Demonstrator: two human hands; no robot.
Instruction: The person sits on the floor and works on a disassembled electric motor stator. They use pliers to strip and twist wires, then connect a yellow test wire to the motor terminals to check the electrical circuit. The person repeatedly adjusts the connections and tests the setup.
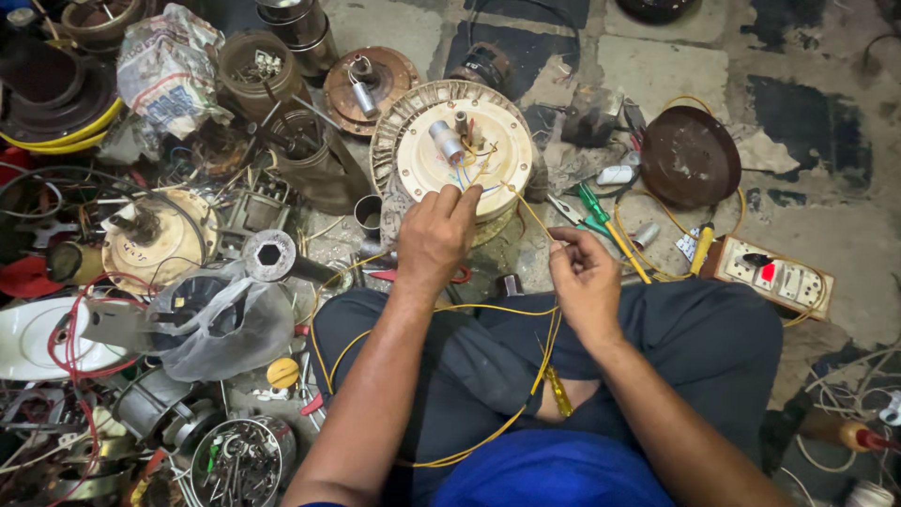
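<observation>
Crumpled printed bag (upper left), hands apart

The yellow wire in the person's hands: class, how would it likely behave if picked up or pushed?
The yellow wire is probably floppy, since it sags in loose loops across the lap. It looks thin, so likely light. Pulled, it might drag the round cream motor, as the left hand and right hand hold it there.

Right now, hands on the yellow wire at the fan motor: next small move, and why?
Probably draw the slack taut. The left hand pinches wires at the cream motor, the right hand holds the yellow wire apart from it, and the rest loops loosely over the lap.
</observation>
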